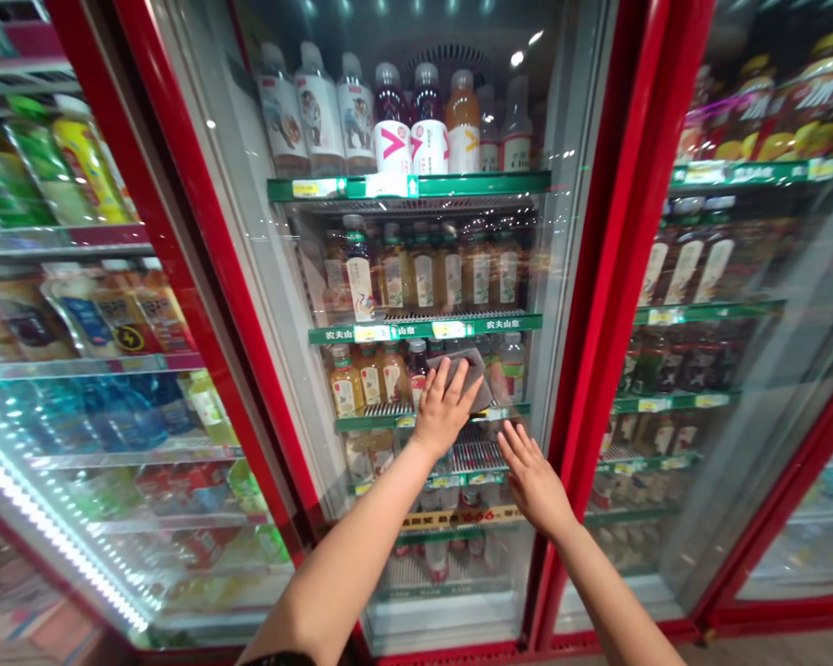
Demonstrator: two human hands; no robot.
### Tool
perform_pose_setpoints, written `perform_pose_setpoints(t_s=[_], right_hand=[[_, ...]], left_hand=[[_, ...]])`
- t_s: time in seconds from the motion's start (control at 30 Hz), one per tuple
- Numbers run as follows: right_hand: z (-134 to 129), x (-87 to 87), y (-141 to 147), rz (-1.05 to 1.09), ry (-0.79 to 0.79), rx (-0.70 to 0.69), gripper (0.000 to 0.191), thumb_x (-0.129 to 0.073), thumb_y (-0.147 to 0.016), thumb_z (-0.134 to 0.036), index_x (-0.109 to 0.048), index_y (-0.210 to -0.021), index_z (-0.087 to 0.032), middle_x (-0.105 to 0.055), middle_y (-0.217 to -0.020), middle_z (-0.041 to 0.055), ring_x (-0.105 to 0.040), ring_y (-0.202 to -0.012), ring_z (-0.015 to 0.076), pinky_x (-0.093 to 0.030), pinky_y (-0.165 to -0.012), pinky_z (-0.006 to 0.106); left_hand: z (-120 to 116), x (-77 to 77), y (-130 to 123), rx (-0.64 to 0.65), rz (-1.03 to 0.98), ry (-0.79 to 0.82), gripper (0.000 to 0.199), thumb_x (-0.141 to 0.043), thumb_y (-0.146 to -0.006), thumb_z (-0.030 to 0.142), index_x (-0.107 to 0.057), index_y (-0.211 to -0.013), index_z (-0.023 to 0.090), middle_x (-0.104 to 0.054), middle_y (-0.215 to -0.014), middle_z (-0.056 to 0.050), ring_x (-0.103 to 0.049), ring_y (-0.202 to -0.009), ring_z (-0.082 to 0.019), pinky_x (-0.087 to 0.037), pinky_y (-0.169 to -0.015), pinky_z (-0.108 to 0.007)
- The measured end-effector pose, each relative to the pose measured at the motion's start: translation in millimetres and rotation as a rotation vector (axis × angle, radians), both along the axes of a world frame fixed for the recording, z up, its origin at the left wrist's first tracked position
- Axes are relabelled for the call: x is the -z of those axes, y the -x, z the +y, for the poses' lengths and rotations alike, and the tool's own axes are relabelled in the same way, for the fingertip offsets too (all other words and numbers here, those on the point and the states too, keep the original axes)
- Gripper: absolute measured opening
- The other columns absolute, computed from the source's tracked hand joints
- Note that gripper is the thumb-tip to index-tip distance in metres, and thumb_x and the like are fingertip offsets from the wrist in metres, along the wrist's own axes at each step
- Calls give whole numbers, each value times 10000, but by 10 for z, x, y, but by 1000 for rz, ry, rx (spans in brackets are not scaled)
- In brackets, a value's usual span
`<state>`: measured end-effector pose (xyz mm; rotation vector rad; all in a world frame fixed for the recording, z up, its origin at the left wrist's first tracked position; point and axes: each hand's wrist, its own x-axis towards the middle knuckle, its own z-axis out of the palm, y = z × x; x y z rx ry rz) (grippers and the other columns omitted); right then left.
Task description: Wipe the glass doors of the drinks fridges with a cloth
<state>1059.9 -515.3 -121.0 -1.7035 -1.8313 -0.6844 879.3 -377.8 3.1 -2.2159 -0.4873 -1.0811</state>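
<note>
The bare, slender left forearm (347,546) rises from the 7 o'clock edge of the head view to an open, bare left hand (445,407), its back toward the camera, wrist bent back and fingers (451,379) spread toward 12 o'clock. The bare, slender right forearm (607,592) climbs from the 5 o'clock edge to an open, bare right hand (536,483), which sits lower and near the left hand without touching it, its loosely parted fingers (515,446) pointing toward 11 o'clock.
</note>
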Motion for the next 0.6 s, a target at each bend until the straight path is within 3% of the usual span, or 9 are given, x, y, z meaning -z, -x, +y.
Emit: perform_pose_setpoints(t_s=[0.13, 0.23, 0.33, 0.4, 0.47, 0.6], right_hand=[[-119, -29, -146, -7, -15, 46, 920, -421, -872, 0, 51, -1621, -251, -150, -1691, 91, -101, -1560, 275, -388, -1185, 531], [-202, -56, -244, 12, -48, 95, 906, -417, -891, -7, 60, -1619, -258, -170, -1686, 99, -126, -1556, 279, -384, -1186, 540], [-231, -62, -284, 37, -69, 114, 904, -419, -899, -12, 65, -1617, -270, -170, -1686, 106, -150, -1550, 296, -387, -1180, 559], [-239, -41, -304, 32, -65, 111, 907, -424, -891, -8, 48, -1621, -269, -173, -1686, 104, -142, -1550, 300, -394, -1176, 558], [-263, -4, -338, 12, -57, 108, 904, -425, -880, -2, 17, -1626, -257, -181, -1685, 102, -127, -1553, 297, -395, -1178, 551], [-378, 50, -429, -10, -62, 115, 862, -424, -872, 0, -90, -1632, -231, -195, -1682, 110, -127, -1553, 288, -388, -1187, 542]], left_hand=[[36, 236, 121, 194, 198, -180, 598, -600, -906, 119, -514, -1445, 364, -436, -1590, 14, -240, -1536, -244, -286, -1255, -455], [94, 170, 177, 287, 312, -193, 566, -574, -918, 110, -532, -1424, 359, -439, -1587, 24, -301, -1518, -204, -300, -1249, -420], [81, -45, -67, 238, 254, -123, 602, -544, -925, 97, -490, -1459, 370, -434, -1589, 28, -280, -1525, -215, -284, -1256, -454], [40, -111, -285, 171, 156, -36, 625, -554, -922, 111, -460, -1485, 366, -418, -1598, 4, -245, -1535, -241, -247, -1264, -507], [3, -60, -435, 166, 125, 2, 623, -576, -915, 127, -466, -1484, 357, -412, -1602, -15, -240, -1536, -250, -237, -1265, -526], [-20, 144, -522, 351, 322, -160, 424, -555, -953, 174, -613, -1340, 337, -490, -1553, 26, -328, -1504, -219, -322, -1242, -433]])
